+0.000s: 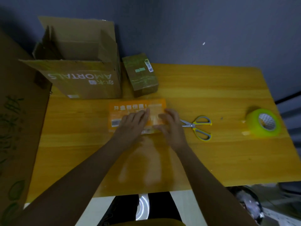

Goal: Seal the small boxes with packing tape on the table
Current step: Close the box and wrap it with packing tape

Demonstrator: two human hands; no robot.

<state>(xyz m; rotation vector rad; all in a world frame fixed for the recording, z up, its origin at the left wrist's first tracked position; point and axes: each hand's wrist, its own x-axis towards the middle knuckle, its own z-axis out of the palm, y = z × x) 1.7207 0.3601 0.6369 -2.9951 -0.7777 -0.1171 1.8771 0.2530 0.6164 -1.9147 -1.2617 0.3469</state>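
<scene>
Both hands on the flat orange printed small box (pixel 138 111), centre of frame. Left hand (pixel 133 123) lies palm-down w/ fingers straight and together, pressing the box top near its middle. Right hand (pixel 169 123) sits just beside it on the box's right end, fingers lightly bent, tips on the top face and thumb at the near edge; can't tell if it's pinching anything. Hands nearly touching, neither wrapped round the box.

Guess: smoothing down a clear tape strip (pixel 154 113) that runs across the top between the two hands, front to back. Pale glossy band shows there, but frame is blurred so edges aren't certain. Flat left palm prob. also keeps the box from sliding on the tabletop (pixel 211 160).

Outward:
- Grey-bladed scissors w/ yellow handles (pixel 197 127) lie just right of the right hand, blades pointing at it. Handy for the next cut.
- Yellow-green roll of packing tape (pixel 262 122) at right edge of frame, well apart from the box, standing tilted, core facing camera.
- Small brown cardboard box w/ green print and white labels (pixel 140 75), above centre, closed, just beyond the orange one. Can't tell if it's taped.
- Large open brown carton w/ white lettering (pixel 81 66), upper left, flaps up, touching or nearly touching the small brown box.
- Another big cardboard carton w/ green print (pixel 17 128) fills the left edge.
</scene>
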